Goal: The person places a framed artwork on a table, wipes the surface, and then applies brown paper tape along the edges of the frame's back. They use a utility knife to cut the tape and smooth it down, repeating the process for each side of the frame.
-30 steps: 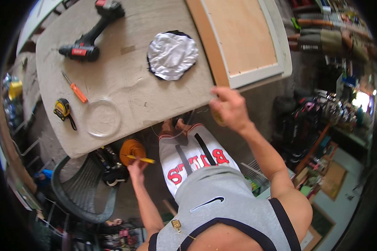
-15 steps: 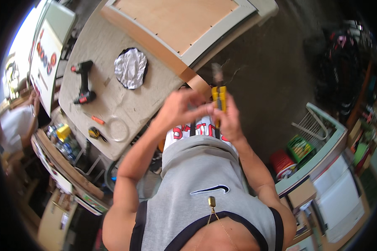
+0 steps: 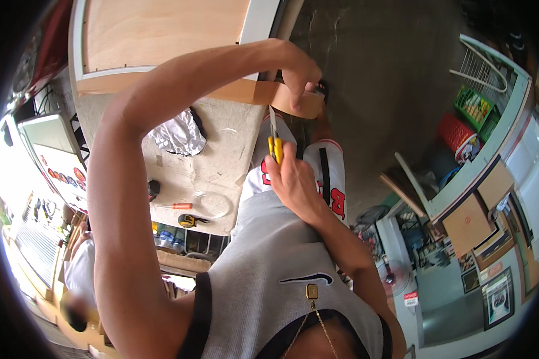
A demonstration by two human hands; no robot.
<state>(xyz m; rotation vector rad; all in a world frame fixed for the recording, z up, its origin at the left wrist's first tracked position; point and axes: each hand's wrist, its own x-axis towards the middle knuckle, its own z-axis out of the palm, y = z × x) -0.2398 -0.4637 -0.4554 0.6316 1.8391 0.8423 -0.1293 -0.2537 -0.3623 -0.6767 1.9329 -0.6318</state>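
My left arm reaches forward across the table, and my left hand (image 3: 299, 78) is closed on the free end of a tan strip (image 3: 236, 91) that looks like edge banding. The strip runs along the near edge of a light wood panel (image 3: 161, 33) with a white frame and sticks out past the table corner. In my right hand (image 3: 296, 182) is a yellow utility knife (image 3: 275, 146), its blade extended and pointing away from me. The blade tip lies at or just below the strip's lower edge; I cannot tell whether they touch.
On the table (image 3: 173, 179) lie a crumpled white cloth (image 3: 179, 136), an orange-handled screwdriver (image 3: 176, 206), a clear ring (image 3: 211, 204) and a yellow-black tape measure (image 3: 191, 221). A person (image 3: 81, 263) is at the left. Baskets and a wire rack (image 3: 482, 63) stand on the right.
My hands have parted: the left went forward onto the strip's end, while the right keeps the knife below it. The view has turned, and my left arm now covers part of the table.
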